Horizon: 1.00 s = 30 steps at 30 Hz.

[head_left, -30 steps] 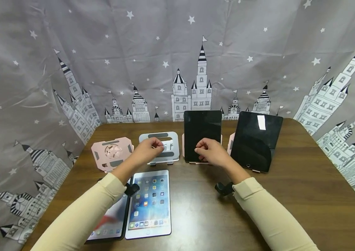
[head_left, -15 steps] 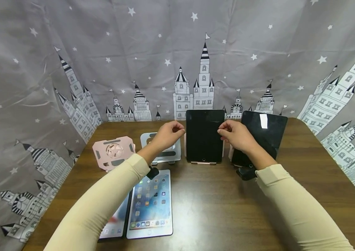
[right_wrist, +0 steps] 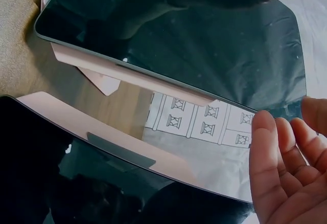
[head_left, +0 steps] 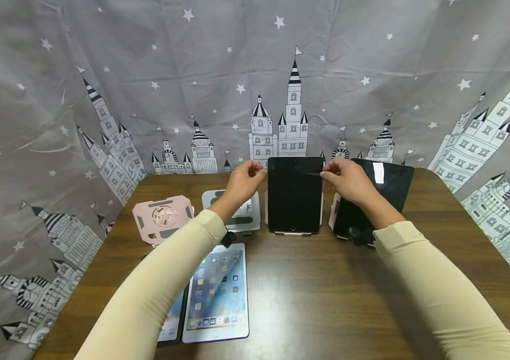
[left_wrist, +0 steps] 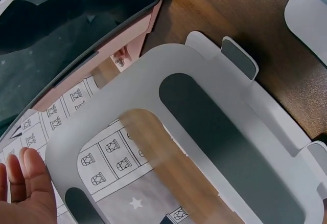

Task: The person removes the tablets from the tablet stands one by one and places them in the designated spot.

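Observation:
A black tablet [head_left: 295, 195] stands upright on a pink stand [head_left: 293, 233] at the back of the table. At the tablet's upper right edge, my right hand [head_left: 349, 181] touches it with its fingertips; the right wrist view shows the fingers [right_wrist: 265, 132] at the rim near a corner. My left hand [head_left: 243, 184] is beside the upper left edge with fingers loosely bent; contact there is hard to make out. Below the left hand is a grey-white tablet stand [left_wrist: 204, 132] with dark pads. The left wrist view shows only part of that hand.
Right of it, another black tablet [head_left: 396, 187] leans on a pink stand [head_left: 335, 212], partly behind my right forearm. A folded-up pink stand [head_left: 163, 218] is far left. A white tablet [head_left: 218, 300] lies in front, beside a dark-edged tablet [head_left: 171, 325]. A castle-print curtain [head_left: 218, 60] hangs behind.
Both hands have moved up and apart, from in front of the grey-white stand and black tablet to beside the tablet's upper edges. The standing tablets keep their places.

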Tool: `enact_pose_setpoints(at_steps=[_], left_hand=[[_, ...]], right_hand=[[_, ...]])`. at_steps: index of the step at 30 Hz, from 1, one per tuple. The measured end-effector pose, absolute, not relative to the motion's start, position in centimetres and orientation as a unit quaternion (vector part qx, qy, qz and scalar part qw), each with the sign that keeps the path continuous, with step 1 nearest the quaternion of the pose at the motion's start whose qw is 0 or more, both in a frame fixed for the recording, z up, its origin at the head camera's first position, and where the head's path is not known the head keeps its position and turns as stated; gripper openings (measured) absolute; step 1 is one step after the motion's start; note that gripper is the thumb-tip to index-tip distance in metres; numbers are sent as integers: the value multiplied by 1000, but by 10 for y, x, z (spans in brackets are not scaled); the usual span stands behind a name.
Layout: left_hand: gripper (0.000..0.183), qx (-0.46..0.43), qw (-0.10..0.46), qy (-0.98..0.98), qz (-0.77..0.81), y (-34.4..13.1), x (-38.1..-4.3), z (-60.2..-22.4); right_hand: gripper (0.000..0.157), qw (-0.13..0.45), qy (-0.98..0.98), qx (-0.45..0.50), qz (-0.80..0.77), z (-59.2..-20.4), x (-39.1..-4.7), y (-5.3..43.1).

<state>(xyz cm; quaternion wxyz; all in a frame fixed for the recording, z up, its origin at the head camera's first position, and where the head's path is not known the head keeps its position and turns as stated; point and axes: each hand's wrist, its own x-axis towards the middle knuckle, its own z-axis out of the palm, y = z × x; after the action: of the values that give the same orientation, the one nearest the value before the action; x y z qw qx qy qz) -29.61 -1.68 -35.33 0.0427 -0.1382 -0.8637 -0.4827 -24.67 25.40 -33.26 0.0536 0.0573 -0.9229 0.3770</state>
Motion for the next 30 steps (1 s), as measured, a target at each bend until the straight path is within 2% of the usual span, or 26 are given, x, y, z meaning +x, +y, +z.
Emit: enact_pose_setpoints(at_steps=[13, 21, 30], left_hand=[[21, -123, 33, -862, -492, -6, -300, -352], [17, -109, 51, -873, -473, 4, -299, -352], [16, -100, 44, -868, -485, 5, -300, -352]], right_hand=[[26, 73, -921, 45, 380, -340, -259, 256], [15, 113, -914, 40, 386, -351, -260, 251], [14, 141, -902, 32, 408, -358, -263, 247]])
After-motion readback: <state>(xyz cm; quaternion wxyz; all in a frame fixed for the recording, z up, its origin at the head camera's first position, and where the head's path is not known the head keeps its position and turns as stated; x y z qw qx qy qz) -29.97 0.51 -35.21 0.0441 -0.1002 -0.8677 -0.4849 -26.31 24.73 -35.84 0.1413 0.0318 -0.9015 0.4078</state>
